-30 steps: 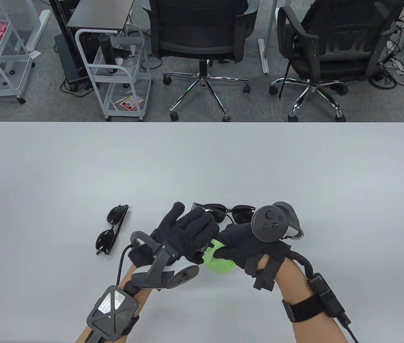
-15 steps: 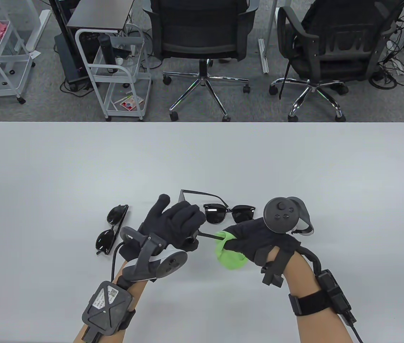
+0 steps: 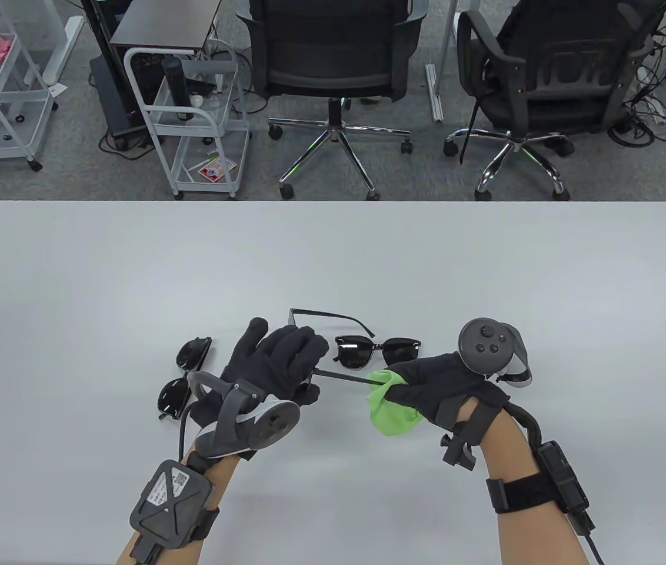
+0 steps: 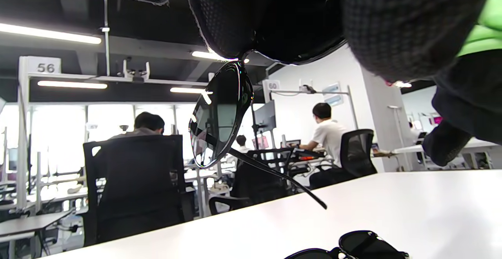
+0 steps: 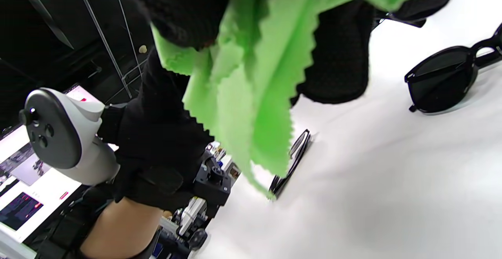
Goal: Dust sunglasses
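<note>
My left hand [image 3: 280, 360] grips a pair of black sunglasses [image 3: 327, 318] by the front, which its fingers hide in the table view. In the left wrist view one dark lens [image 4: 217, 113] hangs below those fingers. Both temples point right. My right hand [image 3: 427, 382] pinches a green cloth [image 3: 392, 412] around the near temple [image 3: 345, 379], close to its tip. The cloth [image 5: 251, 74] hangs down from the right fingers above the white table [image 3: 333, 259].
A second open pair of sunglasses [image 3: 377, 350] lies on the table just beyond the hands. A folded third pair [image 3: 186, 376] lies left of my left hand. Office chairs [image 3: 333, 65] and wire carts [image 3: 192, 118] stand past the far edge.
The hands have drawn apart: the left moved left with the sunglasses, the right moved right with the cloth. More of the near temple now shows between them.
</note>
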